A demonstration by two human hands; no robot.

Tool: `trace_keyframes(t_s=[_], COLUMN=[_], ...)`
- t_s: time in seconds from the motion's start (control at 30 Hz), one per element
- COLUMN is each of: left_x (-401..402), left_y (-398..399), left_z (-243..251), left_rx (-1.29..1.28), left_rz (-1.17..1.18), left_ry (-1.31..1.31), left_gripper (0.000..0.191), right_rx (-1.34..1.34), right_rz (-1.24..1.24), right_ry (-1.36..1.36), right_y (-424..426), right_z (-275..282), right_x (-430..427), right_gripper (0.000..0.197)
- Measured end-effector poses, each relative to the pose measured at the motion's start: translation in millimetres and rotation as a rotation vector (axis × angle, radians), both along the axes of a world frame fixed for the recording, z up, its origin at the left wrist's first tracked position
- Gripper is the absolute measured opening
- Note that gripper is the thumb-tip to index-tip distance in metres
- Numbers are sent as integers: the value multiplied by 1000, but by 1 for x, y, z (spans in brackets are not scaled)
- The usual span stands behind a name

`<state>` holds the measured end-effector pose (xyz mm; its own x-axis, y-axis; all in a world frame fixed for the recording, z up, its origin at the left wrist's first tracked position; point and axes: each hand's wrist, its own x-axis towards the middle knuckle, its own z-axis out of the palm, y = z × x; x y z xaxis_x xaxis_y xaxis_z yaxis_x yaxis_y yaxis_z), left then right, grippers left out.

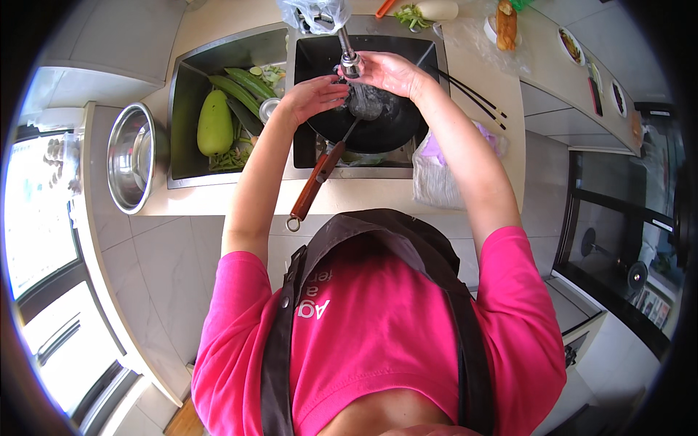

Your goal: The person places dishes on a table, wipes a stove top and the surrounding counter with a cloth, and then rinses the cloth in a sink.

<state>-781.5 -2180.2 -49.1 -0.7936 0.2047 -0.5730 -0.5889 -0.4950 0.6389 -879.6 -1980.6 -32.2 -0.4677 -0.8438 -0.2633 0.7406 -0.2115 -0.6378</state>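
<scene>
Water runs from the metal faucet nozzle point(351, 66) into a black wok point(390, 128) in the right sink basin. My left hand point(317, 98) is left of the stream, above the wok's rim, fingers extended and holding nothing. Beside the nozzle, at its right, is my right hand point(388, 72), palm turned inward; whether its fingertips touch the nozzle cannot be told. A wok ladle lies in the wok, its bowl point(366, 109) under the water. Its wooden handle point(316, 182) sticks out over the sink's front edge toward me.
The left basin point(188, 169) holds a pale green gourd point(215, 124), long green gourds point(240, 90) and peelings. A steel bowl point(131, 158) stands left. Chopsticks point(480, 101) and a cloth point(439, 182) lie right. Behind are a white radish point(438, 10) and a plastic bag point(316, 13) on the faucet.
</scene>
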Motion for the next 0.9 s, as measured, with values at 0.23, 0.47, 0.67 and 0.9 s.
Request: trace_keyframes(t_s=[0.23,0.47,0.67,0.9], left_x=[17,9,-8,22], left_y=[12,14,-13,-17], left_z=[-1,-2,13,19], left_rx=[-194,203,122,183], left_rz=[-67,-20,83,82], left_ry=[33,141,252,178], left_gripper=[37,36,34,39], right_rx=[32,15,5,700], right_rz=[161,-285,-299,-147], right_ry=[7,87,192,644], right_y=[4,-57,-79,-41], right_z=[19,3,5,-14], right_x=[9,10,11,-46], right_gripper=[26,20,25,29])
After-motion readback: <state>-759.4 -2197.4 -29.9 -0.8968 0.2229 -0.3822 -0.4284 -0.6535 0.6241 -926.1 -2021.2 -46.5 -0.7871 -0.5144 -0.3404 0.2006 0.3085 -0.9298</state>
